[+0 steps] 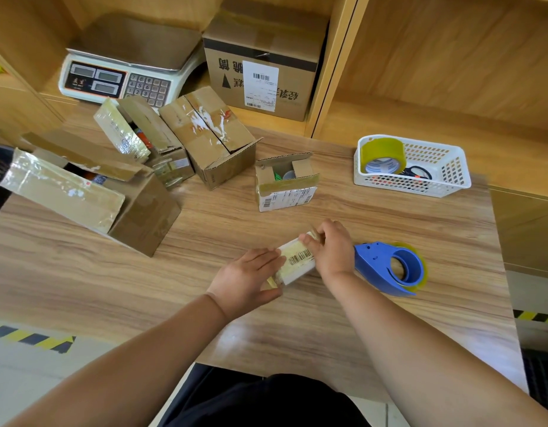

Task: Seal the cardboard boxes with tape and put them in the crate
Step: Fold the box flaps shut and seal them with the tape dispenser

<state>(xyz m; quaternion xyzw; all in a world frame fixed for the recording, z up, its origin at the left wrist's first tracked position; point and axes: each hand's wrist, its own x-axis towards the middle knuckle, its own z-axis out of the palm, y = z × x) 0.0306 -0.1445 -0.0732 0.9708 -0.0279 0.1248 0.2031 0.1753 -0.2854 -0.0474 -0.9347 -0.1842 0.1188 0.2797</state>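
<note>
A small box [297, 260] with a barcode label and clear tape lies on the wooden table [204, 241] in front of me. My left hand [248, 278] holds its near left end, fingers over the top and thumb below. My right hand [331, 248] grips its far right end, fingers curled over the taped edge. A blue tape dispenser [389, 266] rests on the table just right of my right hand. Several open cardboard boxes stand behind: a small one [286, 183], a middle one [211, 134], a large one [90, 192].
A white plastic basket [451, 177] at the right holds a tape roll [382, 155] and scissors. A weighing scale [124, 69] and a labelled sealed carton [263, 60] sit on the shelf behind. Another open box [143, 134] leans at the back left.
</note>
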